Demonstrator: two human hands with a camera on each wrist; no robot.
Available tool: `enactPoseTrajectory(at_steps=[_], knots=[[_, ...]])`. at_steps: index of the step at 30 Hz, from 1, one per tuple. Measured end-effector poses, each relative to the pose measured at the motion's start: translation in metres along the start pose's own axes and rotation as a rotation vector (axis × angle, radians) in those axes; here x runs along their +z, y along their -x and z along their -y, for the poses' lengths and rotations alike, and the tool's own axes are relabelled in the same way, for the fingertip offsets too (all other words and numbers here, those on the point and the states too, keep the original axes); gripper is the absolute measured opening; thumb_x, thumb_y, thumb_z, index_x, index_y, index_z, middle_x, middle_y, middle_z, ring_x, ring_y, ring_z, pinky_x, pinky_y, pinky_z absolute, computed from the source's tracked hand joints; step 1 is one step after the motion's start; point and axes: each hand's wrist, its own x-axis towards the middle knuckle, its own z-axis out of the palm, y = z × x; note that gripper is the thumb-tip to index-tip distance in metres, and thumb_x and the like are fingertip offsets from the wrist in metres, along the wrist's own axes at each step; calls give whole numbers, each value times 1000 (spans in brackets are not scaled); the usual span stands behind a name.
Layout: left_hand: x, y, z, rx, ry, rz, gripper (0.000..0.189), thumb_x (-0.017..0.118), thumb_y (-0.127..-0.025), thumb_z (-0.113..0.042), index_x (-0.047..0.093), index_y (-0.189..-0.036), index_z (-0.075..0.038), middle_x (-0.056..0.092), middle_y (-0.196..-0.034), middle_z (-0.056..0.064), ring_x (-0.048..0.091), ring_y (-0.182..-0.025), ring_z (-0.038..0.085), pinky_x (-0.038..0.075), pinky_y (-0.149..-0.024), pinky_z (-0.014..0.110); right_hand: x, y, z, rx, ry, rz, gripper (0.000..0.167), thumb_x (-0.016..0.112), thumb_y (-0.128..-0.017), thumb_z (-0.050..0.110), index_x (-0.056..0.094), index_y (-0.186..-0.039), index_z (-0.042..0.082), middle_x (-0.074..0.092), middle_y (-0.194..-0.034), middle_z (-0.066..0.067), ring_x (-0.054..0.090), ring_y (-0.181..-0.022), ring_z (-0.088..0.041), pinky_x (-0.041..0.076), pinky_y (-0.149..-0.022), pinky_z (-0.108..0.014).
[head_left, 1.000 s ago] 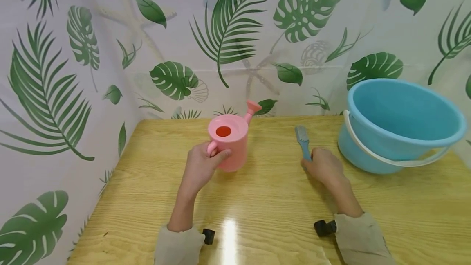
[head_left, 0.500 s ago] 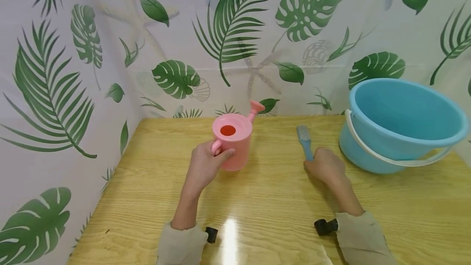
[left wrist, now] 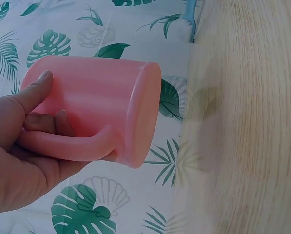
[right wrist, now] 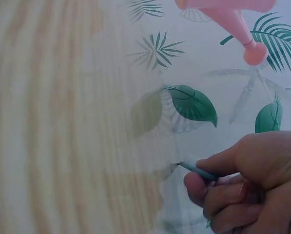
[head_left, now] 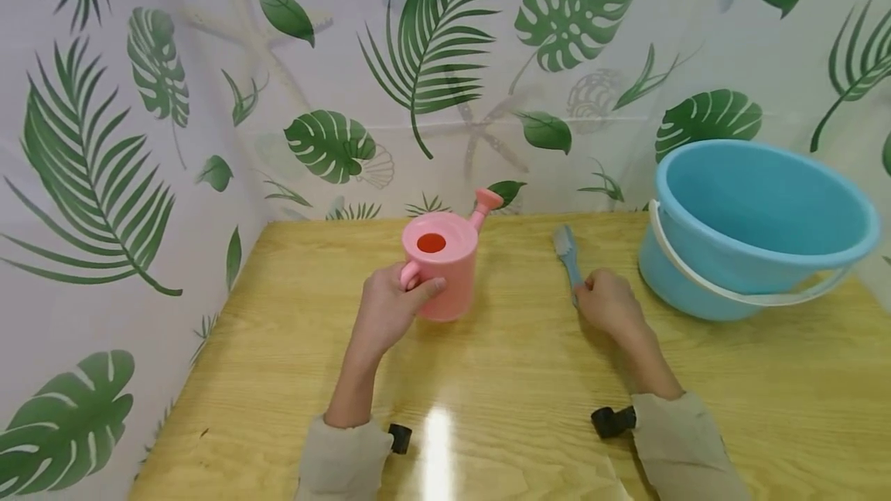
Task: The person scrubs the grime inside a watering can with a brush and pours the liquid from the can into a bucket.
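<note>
As the head view shows, a pink watering can [head_left: 451, 281] is held roughly upright over the left-centre of the table [head_left: 515, 377], spout pointed far and right. Its handle [head_left: 409, 274] is gripped by the left hand [head_left: 386, 306], thumb laid along the side. To the right, a blue brush [head_left: 569, 261] is pinched near its tail end by the right hand [head_left: 611, 304], head end aimed far. A blue bucket [head_left: 752, 273] is placed farther right, near that hand but apart. Leaf-printed sheet [head_left: 313, 91] hung on the far side.

In the left wrist view, fingers are seen passed through the can's handle; base is clear of the table. Smooth rigid plastic is suggested: probably light unless filled, slightly slippery, not fragile. Contents cannot be told. Handle judged the best hold, thumb steadying the side.

In the right wrist view, thumb and forefinger are closed on the brush, other fingers curled. Brush judged light and stiff, best taken by the plain end. Table contact cannot be told.
</note>
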Motion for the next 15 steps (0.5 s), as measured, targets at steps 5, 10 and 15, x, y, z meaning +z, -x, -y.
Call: enactPoseTrajectory(at_steps=[5, 10, 15], knots=[[2, -2, 3, -3, -9, 17, 37, 81, -85, -25, 52, -71, -8, 31, -63, 0, 35, -58, 16, 27, -53, 27, -6, 1, 2, 28, -185, -108, 33, 42, -100, 13, 61, -77, -2, 63, -65, -10, 36, -43, -10, 33, -41, -25], [3, -2, 6, -6, -14, 12, 30, 81, -85, -25, 58, -77, -7, 33, -63, 0, 37, -59, 17, 29, -53, 27, -17, 3, 13, 42, -330, -245, 32, 44, -99, 13, 67, -88, -8, 70, -72, -9, 36, -42, -6, 31, -40, -25], [4, -5, 7, 16, -18, -20, 25, 81, -84, -23, 62, -82, -6, 38, -64, 1, 42, -62, 19, 31, -54, 27, -30, 10, 28, 25, -440, -308, 33, 47, -101, 19, 66, -96, -8, 65, -66, 7, 39, -44, -7, 33, -40, -25]])
